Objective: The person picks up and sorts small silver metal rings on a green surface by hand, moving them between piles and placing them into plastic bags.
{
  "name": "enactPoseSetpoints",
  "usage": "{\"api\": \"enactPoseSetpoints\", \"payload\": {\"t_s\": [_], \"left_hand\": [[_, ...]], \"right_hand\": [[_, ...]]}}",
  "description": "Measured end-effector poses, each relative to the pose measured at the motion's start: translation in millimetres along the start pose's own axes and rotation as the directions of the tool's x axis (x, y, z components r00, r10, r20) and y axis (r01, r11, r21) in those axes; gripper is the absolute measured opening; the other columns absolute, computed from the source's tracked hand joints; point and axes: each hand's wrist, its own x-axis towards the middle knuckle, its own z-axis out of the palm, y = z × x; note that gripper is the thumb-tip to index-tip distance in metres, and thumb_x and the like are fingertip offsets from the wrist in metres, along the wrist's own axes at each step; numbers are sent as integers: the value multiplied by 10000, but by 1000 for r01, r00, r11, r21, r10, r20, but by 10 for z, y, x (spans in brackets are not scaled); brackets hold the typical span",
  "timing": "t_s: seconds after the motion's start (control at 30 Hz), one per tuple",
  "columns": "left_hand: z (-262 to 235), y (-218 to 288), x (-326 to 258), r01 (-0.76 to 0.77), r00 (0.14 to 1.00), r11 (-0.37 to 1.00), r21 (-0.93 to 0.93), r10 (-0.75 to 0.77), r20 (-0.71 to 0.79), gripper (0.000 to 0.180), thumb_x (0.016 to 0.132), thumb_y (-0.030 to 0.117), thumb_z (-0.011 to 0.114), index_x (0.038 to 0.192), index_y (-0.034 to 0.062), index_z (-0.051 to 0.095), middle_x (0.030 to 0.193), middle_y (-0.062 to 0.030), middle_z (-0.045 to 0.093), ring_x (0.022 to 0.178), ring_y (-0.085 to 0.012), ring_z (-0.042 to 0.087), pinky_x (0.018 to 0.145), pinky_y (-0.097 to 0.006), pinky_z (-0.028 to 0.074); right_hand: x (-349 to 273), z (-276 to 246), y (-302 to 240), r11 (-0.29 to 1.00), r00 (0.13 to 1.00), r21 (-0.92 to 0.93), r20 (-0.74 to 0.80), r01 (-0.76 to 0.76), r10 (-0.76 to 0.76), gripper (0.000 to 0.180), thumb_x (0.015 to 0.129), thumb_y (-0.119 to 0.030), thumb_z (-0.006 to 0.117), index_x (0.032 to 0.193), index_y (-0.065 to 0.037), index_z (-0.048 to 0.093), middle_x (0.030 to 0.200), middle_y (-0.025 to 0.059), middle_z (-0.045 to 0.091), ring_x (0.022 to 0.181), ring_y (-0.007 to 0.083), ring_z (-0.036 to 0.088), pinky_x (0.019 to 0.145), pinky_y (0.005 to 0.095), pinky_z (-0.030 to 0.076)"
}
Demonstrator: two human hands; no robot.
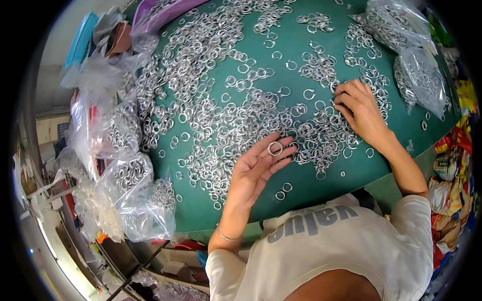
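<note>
Several silver metal split rings (pixel 221 115) lie spread over a green table (pixel 351 173). My left hand (pixel 256 170) is turned palm up near the table's front edge, and one metal ring (pixel 274 148) rests on its fingers. My right hand (pixel 359 110) lies palm down further right, with bent fingertips pressed into a cluster of rings (pixel 326 135). Whether those fingertips pinch a ring is hidden.
Clear plastic bags of rings (pixel 133 173) hang off the table's left edge, and more bags (pixel 419 80) lie at the far right. A purple tray (pixel 160 12) sits at the back left. Colourful packets (pixel 449 165) are piled beside the right edge.
</note>
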Motion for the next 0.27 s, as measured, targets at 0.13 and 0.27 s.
{"api": "enactPoseSetpoints", "payload": {"t_s": [0.13,0.27], "left_hand": [[-132,-78,-38,-58,998,996,66,60,-29,310,876,59,455,1169,-43,447,1042,-171,563,956,-226,560,822,-298,462],[-329,-132,3,-53,995,998,46,49,90,293,879,68,471,1161,-13,459,1014,-126,564,942,-173,549,820,-269,449]], "right_hand": [[102,-39,-147,996,995,87,-102,-2,11,140,703,-37,623,831,-18,571,865,76,525,842,254,486,741,347,383],[464,211,-357,967,994,243,58,81,-98,203,709,-28,611,912,-36,603,918,82,542,894,256,483,788,355,392]]}}
